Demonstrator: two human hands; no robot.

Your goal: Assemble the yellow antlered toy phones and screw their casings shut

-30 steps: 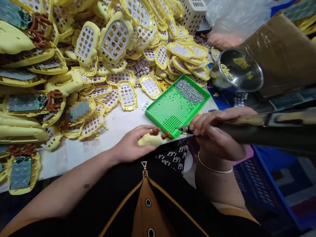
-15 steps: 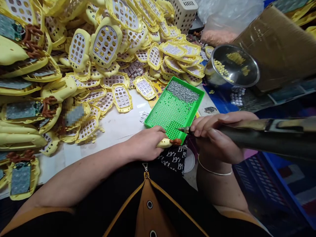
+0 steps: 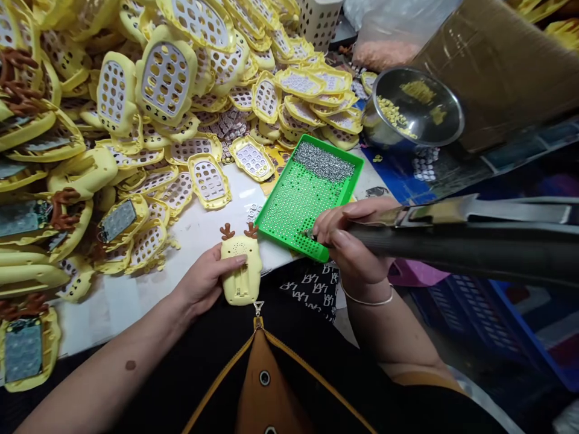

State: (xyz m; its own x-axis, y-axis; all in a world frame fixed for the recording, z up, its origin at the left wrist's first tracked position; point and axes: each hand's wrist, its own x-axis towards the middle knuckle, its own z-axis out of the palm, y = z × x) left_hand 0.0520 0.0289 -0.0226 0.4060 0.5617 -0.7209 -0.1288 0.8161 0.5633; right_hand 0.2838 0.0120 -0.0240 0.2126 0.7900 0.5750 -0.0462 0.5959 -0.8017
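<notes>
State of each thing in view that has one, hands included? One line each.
Left hand, holding the antlered toy
Antlered toy, back facing up, battery bay uncovered
Right hand, gripping the black tool
Black tool, tip over the green tray; contact unclear
Green tray, silvery pieces heaped at far end
Steel bowl, uncovered, part-filled with yellow bits

Our left hand (image 3: 204, 278) has turned the pale-yellow plastic casing (image 3: 240, 278) with brown antlers (image 3: 227, 231) from edge-on to showing its slotted back.
</notes>
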